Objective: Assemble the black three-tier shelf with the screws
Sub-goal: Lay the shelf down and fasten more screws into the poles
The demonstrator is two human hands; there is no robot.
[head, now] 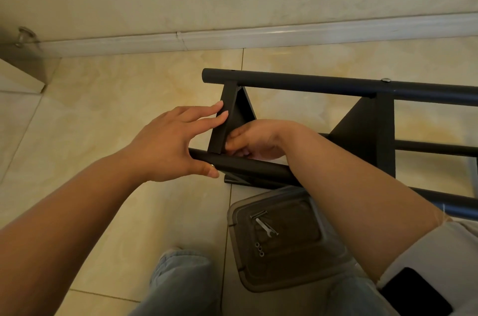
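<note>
The shelf (336,87) lies on its side on the floor (129,98), close to the wall's skirting, with you at its left end. Your left hand (165,144) steadies the end panel (227,119): fingers straight against its face, thumb under the near tube (253,168), an open grip. Your right hand (252,141) is curled just inside the panel's lower corner; whether it pinches a screw cannot be told. Judged step: fixing this panel to the near tube. Next move calls for alignment held while the fastener is seated and tightened. The tray (284,271) with wrench (266,228) and spare screws (259,249) sits beside your knee, under your right forearm. Open floor lies left; the frame crowds the right.
</note>
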